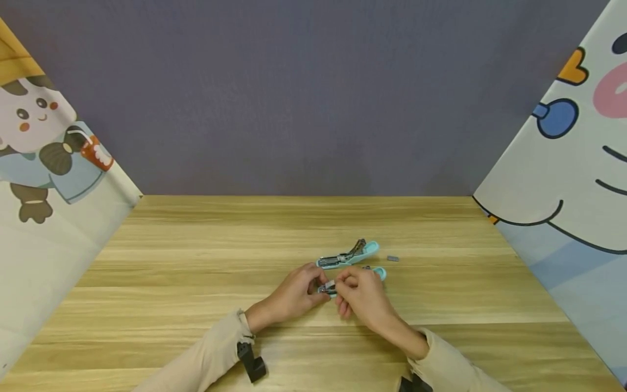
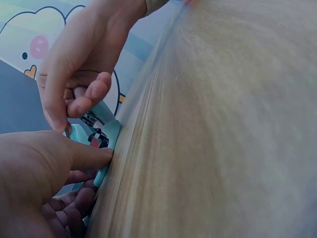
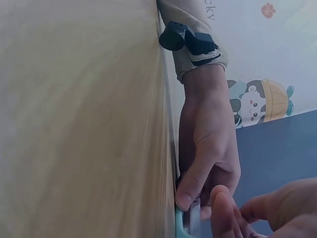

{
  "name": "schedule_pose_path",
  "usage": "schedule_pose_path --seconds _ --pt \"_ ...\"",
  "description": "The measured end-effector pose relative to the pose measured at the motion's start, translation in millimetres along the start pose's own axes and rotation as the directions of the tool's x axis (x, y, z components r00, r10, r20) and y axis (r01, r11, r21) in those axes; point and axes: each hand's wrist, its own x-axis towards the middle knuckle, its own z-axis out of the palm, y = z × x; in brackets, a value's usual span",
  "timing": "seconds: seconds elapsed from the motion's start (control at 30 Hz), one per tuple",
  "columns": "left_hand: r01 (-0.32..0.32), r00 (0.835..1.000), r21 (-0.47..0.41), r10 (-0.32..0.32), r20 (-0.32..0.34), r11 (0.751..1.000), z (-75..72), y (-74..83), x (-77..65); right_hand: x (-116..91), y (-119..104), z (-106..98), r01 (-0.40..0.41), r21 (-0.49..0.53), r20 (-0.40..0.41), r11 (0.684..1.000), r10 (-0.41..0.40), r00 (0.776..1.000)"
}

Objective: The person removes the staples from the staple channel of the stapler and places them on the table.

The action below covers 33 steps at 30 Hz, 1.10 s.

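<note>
A light-blue stapler (image 1: pixel 332 294) lies on the table, its top swung open. My left hand (image 1: pixel 296 294) grips its front end between thumb and fingers. From the right, my right hand (image 1: pixel 364 296) leans over this stapler, thumb and forefinger pinching what looks like a small silver strip of staples (image 1: pixel 330 284) above the channel. The right fingers hide much of the stapler's middle; its blue rear end (image 1: pixel 380 273) shows beyond them. In the left wrist view the stapler's blue side (image 2: pixel 113 133) stands beside the left thumb (image 2: pixel 94 154).
Just behind the hands lies a second light-blue stapler (image 1: pixel 345 260), opened out, its metal parts raised toward the right. A short grey strip of staples (image 1: pixel 393 258) rests to its right. The wooden table (image 1: pixel 220 234) meets a dark back wall (image 1: pixel 303 109) and printed side panels.
</note>
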Motion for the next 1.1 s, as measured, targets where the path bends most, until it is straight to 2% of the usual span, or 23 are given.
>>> schedule_pose_path --seconds 0.43,0.83,1.1 --pt "-0.016 1.0 -0.016 0.016 0.008 1.0 -0.1 1.5 1.3 -10.6 -23.2 -22.0 0.053 -0.071 -0.014 0.996 -0.054 0.998" --pt "0.015 1.0 -0.017 -0.015 0.001 1.0 -0.2 3.3 -0.7 -19.1 -16.0 -47.5 0.035 -0.052 -0.042 0.998 -0.037 0.998" --pt "0.002 1.0 -0.023 -0.002 0.006 1.0 -0.7 3.7 -1.4 -28.3 -7.6 -66.5 0.046 -0.028 -0.065 0.999 -0.048 0.997"
